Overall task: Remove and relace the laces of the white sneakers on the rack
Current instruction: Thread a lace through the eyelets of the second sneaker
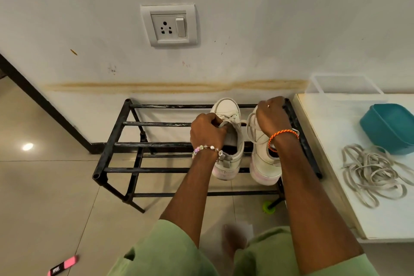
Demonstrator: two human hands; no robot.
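Two white sneakers stand side by side on the right end of a black metal rack [139, 144], toes toward the wall. My left hand [207, 131] pinches a lace end at the tongue of the left sneaker [228, 110]. My right hand [272, 116] is over the right sneaker [262, 159], fingers curled round its lace [249, 129], which loops down the shoe's left side. What the right fingertips hold is hidden behind the hand.
A white surface [336, 132] to the right of the rack carries a heap of loose grey-white laces [371, 173], a teal tub [389, 126] and a clear container [345, 86]. The wall with a socket [169, 26] is right behind the rack. A pink object [63, 265] lies on the floor.
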